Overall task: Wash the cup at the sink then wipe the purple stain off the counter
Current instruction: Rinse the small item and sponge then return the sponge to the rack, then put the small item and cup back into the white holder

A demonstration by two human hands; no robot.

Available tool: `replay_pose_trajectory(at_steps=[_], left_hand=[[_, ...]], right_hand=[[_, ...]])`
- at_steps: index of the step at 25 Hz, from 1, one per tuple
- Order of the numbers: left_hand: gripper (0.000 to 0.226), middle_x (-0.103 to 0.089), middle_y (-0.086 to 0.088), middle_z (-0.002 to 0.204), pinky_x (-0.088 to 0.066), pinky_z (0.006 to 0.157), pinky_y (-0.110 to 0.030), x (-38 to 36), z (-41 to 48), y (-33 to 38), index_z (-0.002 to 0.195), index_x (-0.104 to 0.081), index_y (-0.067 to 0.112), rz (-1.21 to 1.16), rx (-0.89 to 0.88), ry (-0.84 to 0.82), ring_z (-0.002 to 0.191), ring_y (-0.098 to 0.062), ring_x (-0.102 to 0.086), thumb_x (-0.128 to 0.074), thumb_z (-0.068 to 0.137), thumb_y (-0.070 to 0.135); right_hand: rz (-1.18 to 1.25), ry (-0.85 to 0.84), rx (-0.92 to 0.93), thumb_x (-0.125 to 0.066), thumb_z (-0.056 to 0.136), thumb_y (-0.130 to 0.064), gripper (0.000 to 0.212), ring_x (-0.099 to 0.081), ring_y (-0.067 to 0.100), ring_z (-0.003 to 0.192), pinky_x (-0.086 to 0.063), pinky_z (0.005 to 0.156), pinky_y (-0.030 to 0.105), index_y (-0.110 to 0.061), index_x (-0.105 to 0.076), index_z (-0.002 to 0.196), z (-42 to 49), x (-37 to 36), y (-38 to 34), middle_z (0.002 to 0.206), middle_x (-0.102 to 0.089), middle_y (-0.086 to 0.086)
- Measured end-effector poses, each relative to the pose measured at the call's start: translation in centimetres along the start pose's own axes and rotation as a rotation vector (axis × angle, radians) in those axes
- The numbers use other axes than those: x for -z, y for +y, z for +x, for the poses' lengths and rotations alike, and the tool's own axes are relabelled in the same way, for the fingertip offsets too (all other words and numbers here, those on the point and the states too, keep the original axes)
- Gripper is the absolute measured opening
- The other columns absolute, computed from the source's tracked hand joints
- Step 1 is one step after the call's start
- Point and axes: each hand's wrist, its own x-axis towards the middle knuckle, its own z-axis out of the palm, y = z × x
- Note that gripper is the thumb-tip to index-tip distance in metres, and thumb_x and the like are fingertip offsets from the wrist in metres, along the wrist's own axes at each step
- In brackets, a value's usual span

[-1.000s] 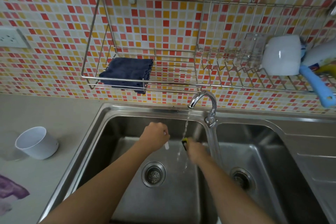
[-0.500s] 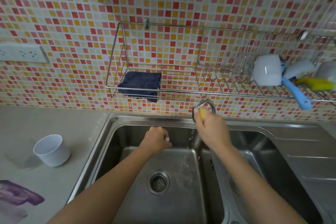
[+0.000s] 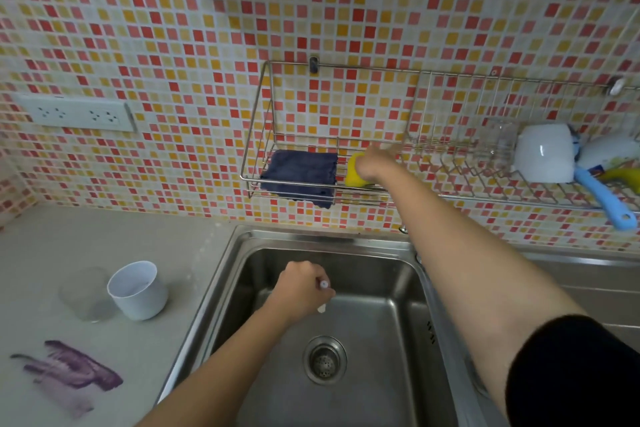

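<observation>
The right hand [image 3: 372, 163] reaches up to the wall rack [image 3: 256, 135] and rests on a yellow sponge [image 3: 353, 174] that lies in the rack just right of a folded blue cloth [image 3: 300, 174]. The fingers are blurred; whether they grip the sponge cannot be told.

The left hand [image 3: 301, 291] hangs over the sink [image 3: 221, 274] basin, closed around a small white object [image 3: 323, 295] whose ends show above and below the fist. Its identity cannot be told.

The white cup [image 3: 138, 289] stands upright on the counter [image 3: 69, 239], left of the sink, apart from both hands. A clear glass [image 3: 85, 293] stands just beside it on its left. The purple stain [image 3: 74, 371] lies on the counter nearer the camera, apart from the cup.
</observation>
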Motion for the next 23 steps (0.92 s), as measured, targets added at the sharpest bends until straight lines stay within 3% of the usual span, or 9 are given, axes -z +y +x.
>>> replay_pose_trajectory(at_steps=[2,4,6,9,11,14,17,20,23], left_hand=[[0.011,-0.069,-0.005,0.084,-0.045,0.067,-0.017,0.5,-0.5,-0.7,0.087,-0.071,0.008,-0.020,0.004,0.008,0.071,-0.010,-0.057,-0.065,0.083,0.016],[0.010,-0.069,-0.004,0.083,-0.046,0.066,-0.016,0.9,-0.6,-1.1,0.084,-0.071,0.008,-0.036,0.005,0.013,0.071,-0.010,-0.060,-0.065,0.082,0.016],[0.007,-0.070,-0.006,0.082,-0.051,0.067,-0.021,0.9,-0.4,-1.2,0.080,-0.069,0.009,-0.043,0.013,0.026,0.071,-0.013,-0.061,-0.066,0.081,0.015],[0.006,-0.071,-0.009,0.087,-0.049,0.067,-0.023,0.4,0.1,-0.8,0.083,-0.068,0.007,-0.030,0.020,-0.002,0.077,-0.018,-0.063,-0.065,0.079,0.010],[0.009,-0.070,-0.009,0.092,-0.049,0.069,-0.024,0.2,0.4,-1.0,0.089,-0.068,0.008,-0.017,0.058,-0.028,0.084,-0.020,-0.064,-0.063,0.081,0.011],[0.013,-0.068,-0.009,0.091,-0.051,0.072,-0.027,0.9,0.4,-2.7,0.091,-0.067,0.009,0.016,0.155,-0.033,0.082,-0.020,-0.064,-0.063,0.083,0.019],[0.019,-0.062,-0.005,0.080,-0.050,0.069,-0.029,2.7,-0.7,-4.7,0.082,-0.061,0.011,0.067,0.202,0.001,0.078,-0.021,-0.062,-0.061,0.087,0.029],[0.021,-0.054,-0.002,0.078,-0.038,0.067,-0.027,6.7,-2.4,-6.7,0.096,-0.055,0.011,0.088,0.190,0.214,0.074,-0.017,-0.051,-0.047,0.096,0.030],[0.020,-0.060,-0.013,0.083,-0.033,0.066,-0.032,12.1,-2.9,-10.7,0.092,-0.041,0.011,0.079,0.236,0.426,0.071,-0.023,-0.048,-0.037,0.100,0.029]], right_hand=[[-0.116,-0.036,-0.001,-0.023,0.101,-0.013,0.044,-0.021,0.039,0.138,-0.016,0.114,0.045,-0.002,-0.027,0.143,1.0,-1.2,-0.4,0.150,-0.026,0.019],[-0.061,-0.052,-0.075,-0.031,0.099,-0.023,0.047,-0.023,0.036,0.138,-0.025,0.110,0.042,-0.009,-0.028,0.145,1.8,-1.6,-0.3,0.153,-0.021,0.017],[0.071,0.154,-0.089,-0.040,0.096,-0.033,0.046,-0.038,0.034,0.130,-0.041,0.097,0.040,-0.013,-0.041,0.138,1.4,-1.4,-0.2,0.146,-0.034,0.015],[0.287,0.643,0.197,-0.046,0.093,-0.030,0.025,-0.062,0.025,0.082,-0.042,0.058,0.027,-0.015,-0.063,0.105,-2.5,-1.4,-0.5,0.097,-0.065,0.006],[0.422,0.752,0.377,-0.050,0.091,-0.027,0.018,-0.051,0.014,0.052,-0.031,0.047,0.021,-0.017,-0.064,0.087,-6.0,-2.9,-0.4,0.060,-0.055,-0.004],[0.502,0.663,0.488,-0.058,0.086,-0.023,0.013,-0.038,0.004,0.040,-0.029,0.041,0.020,-0.019,-0.063,0.076,-10.8,-8.3,0.8,0.045,-0.041,-0.010],[0.545,0.491,0.401,-0.065,0.079,-0.017,0.012,-0.039,0.006,0.040,-0.025,0.043,0.012,-0.023,-0.062,0.070,-13.2,-15.2,2.6,0.043,-0.036,-0.009],[0.518,0.275,0.311,-0.065,0.076,-0.023,0.010,-0.048,0.002,0.052,-0.027,0.045,0.015,-0.025,-0.061,0.067,-13.7,-21.1,1.9,0.042,-0.034,-0.009],[0.539,0.179,0.308,-0.062,0.075,-0.023,0.006,-0.043,0.002,0.045,-0.032,0.050,0.025,-0.025,-0.062,0.069,-13.2,-24.2,-1.9,0.042,-0.035,-0.009]])
